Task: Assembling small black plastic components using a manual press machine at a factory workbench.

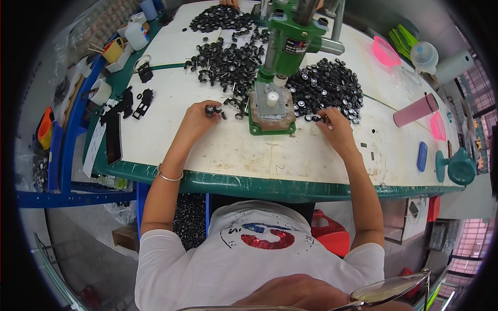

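Black wheels [213, 110] in left hand [194, 120] — right hand [336, 128] at pile [327, 88].

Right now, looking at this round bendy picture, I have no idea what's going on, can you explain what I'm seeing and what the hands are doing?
The picture comes from a wide-angle camera worn on a person's head, looking down, so straight edges curve. No robot here: two bare hands work at a pale table with a green rim. In the middle stands a green hand press on a base. Heaps of small black wheels lie on either side of it. The left hand pinches a small wheel piece. The right hand reaches into the edge of the right heap; whether it grips one is unclear. Pink and teal plastic items lie far right.
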The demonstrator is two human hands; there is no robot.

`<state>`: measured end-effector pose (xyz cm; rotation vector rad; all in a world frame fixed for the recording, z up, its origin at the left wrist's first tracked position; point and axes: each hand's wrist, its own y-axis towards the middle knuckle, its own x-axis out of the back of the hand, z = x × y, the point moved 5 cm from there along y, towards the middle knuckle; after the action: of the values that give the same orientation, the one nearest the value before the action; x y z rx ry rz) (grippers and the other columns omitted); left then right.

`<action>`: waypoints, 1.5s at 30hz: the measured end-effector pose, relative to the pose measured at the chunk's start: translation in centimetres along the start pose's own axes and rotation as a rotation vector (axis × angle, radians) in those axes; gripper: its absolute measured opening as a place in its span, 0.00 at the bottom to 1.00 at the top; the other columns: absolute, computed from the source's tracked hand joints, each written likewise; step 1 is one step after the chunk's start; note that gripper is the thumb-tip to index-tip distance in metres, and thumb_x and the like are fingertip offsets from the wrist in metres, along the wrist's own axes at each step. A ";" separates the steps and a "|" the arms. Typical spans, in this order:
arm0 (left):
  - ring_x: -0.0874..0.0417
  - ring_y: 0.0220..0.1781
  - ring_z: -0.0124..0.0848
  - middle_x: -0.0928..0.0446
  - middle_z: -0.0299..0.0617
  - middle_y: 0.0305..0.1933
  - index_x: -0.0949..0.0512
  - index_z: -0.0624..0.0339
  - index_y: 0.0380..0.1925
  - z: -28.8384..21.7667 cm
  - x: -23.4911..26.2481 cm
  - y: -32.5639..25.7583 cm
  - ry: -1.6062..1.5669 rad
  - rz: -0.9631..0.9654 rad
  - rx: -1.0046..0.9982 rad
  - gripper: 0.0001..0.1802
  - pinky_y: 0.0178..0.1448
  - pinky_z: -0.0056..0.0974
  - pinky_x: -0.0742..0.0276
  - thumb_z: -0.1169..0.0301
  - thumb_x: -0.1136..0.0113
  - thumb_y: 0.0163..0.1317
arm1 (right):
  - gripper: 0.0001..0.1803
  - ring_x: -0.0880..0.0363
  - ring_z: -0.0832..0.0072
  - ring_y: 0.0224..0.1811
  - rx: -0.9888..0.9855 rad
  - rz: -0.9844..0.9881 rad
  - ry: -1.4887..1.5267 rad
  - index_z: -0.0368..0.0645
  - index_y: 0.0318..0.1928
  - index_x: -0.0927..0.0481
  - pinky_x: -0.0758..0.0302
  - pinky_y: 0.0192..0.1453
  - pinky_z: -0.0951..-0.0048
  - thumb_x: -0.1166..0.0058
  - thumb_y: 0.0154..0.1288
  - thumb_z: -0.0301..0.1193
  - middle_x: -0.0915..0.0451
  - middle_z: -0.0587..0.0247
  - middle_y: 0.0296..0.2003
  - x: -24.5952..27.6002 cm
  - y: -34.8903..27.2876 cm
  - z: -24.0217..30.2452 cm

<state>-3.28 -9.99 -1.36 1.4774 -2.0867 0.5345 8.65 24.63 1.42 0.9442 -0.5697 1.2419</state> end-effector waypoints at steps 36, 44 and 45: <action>0.26 0.30 0.18 0.20 0.31 0.28 0.18 0.62 0.32 -9.4 -5.4 3.2 -0.675 0.002 -0.189 0.10 0.36 0.26 0.31 0.68 0.30 0.54 | 0.25 0.22 0.74 0.46 -0.132 0.075 0.850 0.36 0.56 0.29 0.26 0.53 0.72 0.40 0.57 0.23 0.20 0.59 0.44 -6.2 7.1 6.9; 0.27 0.30 0.17 0.21 0.30 0.27 0.20 0.62 0.29 -9.2 -7.2 4.6 -0.758 -0.001 -0.323 0.09 0.36 0.26 0.30 0.69 0.31 0.55 | 0.20 0.23 0.73 0.48 -0.284 -0.260 1.050 0.36 0.57 0.27 0.25 0.52 0.71 0.48 0.67 0.31 0.22 0.61 0.49 2.7 9.8 2.7; 0.27 0.29 0.16 0.21 0.30 0.27 0.20 0.62 0.29 -9.3 -7.1 4.6 -0.759 -0.017 -0.346 0.09 0.35 0.26 0.30 0.69 0.31 0.55 | 0.19 0.22 0.72 0.48 -0.251 -0.306 1.107 0.35 0.55 0.26 0.25 0.52 0.70 0.50 0.68 0.32 0.22 0.61 0.49 4.3 11.1 2.2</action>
<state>-3.96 2.29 1.45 1.6281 -2.5305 -0.4645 -0.53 25.52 9.21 0.0375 0.2909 1.1721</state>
